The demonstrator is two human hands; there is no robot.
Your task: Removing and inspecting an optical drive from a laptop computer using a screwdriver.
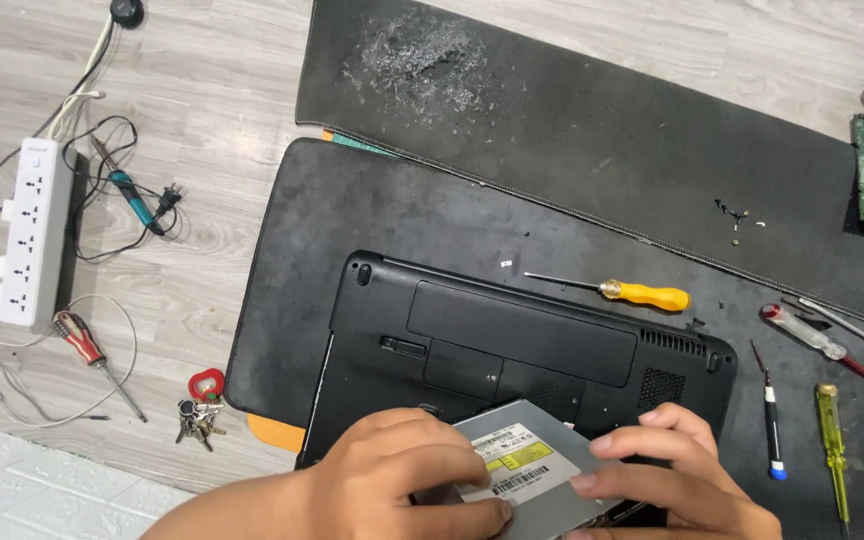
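A black laptop [512,340] lies upside down on a black mat [372,210]. Over its near edge both my hands hold a flat grey optical drive [527,455] with a white and yellow label. My left hand [402,480] grips the drive's left side, thumb across the label. My right hand [667,470] pinches its right edge with the fingertips. The drive's near end is hidden under my hands.
A yellow-handled screwdriver [642,294] lies beyond the laptop; several more screwdrivers [827,430] lie right of it. Small loose screws [735,215] sit on a second mat. On the floor left: a power strip [27,235], soldering iron [132,195], red screwdriver [82,340], keys [197,415].
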